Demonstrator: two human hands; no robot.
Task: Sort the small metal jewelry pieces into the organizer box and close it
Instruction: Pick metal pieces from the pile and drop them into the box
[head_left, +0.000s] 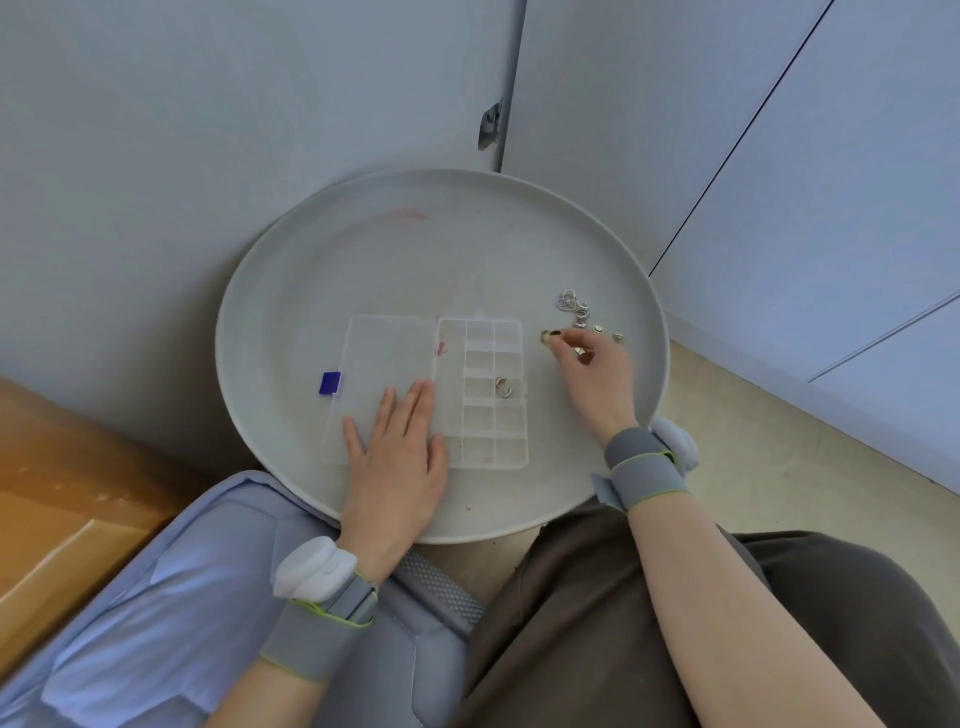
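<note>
Sorting at a round tray (363, 249)

The organizer box (480, 389) lay open at the tray's middle, left hand (397, 462) flat on its lid, grip open. Right hand (597, 371) pinched a small piece (546, 336) beside the jewelry pieces (579, 312) near the right rim.

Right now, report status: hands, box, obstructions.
Left hand flat on open lid. Right hand pinching a piece. Organizer box open, one compartment filled. Loose pieces remain; nothing blocking.

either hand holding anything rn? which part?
Right hand pinches a small metal piece at its fingertips; which part is gripped cannot be told. Left hand holds nothing, lying flat on the organizer box's open lid.
</note>
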